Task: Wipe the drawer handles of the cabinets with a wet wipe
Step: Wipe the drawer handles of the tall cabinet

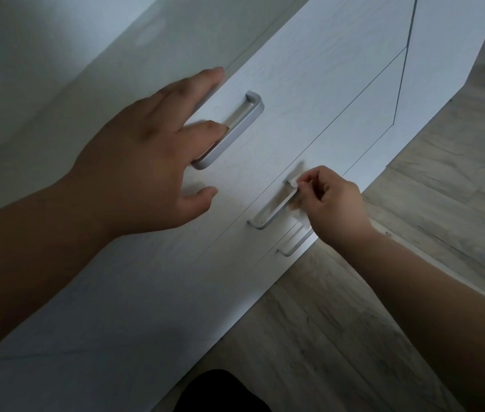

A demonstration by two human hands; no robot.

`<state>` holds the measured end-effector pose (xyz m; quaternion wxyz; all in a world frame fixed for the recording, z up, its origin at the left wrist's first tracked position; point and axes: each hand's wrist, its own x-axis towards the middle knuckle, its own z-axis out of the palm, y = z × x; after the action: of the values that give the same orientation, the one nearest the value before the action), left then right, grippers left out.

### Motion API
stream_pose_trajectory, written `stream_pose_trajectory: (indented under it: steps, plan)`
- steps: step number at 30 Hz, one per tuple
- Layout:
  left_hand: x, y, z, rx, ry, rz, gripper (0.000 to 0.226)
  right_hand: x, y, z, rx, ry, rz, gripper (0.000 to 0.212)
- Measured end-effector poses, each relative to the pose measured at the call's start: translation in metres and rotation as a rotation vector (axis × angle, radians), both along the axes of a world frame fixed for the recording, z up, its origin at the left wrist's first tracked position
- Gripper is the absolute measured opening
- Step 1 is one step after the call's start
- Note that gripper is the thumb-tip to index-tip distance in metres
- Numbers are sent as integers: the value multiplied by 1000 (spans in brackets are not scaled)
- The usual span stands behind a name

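Observation:
A white cabinet front (309, 93) carries three silver bar handles. My left hand (146, 156) lies spread and flat against the top drawer, its fingers straight and reaching over the top handle (229, 132). Lower down, my right hand (330, 200) pinches a small whitish wet wipe (295, 185) against the upper end of the middle handle (274, 211). Little of the wipe shows between the fingertips. The bottom handle (293, 246) is partly hidden behind my right wrist.
Grey wood-look floor (413, 203) runs along the cabinet's base at the right and bottom. A pale wall or cabinet top (42, 55) fills the upper left. A dark shape, probably my leg (220, 391), sits at the bottom edge.

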<state>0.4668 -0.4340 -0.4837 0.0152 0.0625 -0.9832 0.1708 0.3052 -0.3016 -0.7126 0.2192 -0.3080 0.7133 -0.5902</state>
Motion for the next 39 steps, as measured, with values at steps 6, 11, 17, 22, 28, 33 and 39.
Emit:
stream_pose_trajectory:
  steps: [6,11,17,22,28,33,39]
  plan:
    - [0,0,0,-1,0,-1,50,6,-1,0,-1,20,-11,12]
    - [0,1,0,-11,-5,0,49,2,-3,1,-27,-32,-24,15]
    - [1,-4,-2,19,7,-17,46,18,2,-2,-35,-165,-108,11]
    - [0,-3,-1,6,6,-10,46,6,-11,-1,-19,-118,-85,14]
    - [1,-2,-1,24,10,-12,48,-4,-11,3,16,-148,-16,17]
    - [2,-3,-1,31,15,-4,47,17,-1,3,-10,-229,-107,15]
    - [1,-2,0,20,4,-6,43,32,0,-4,-61,-207,-165,8]
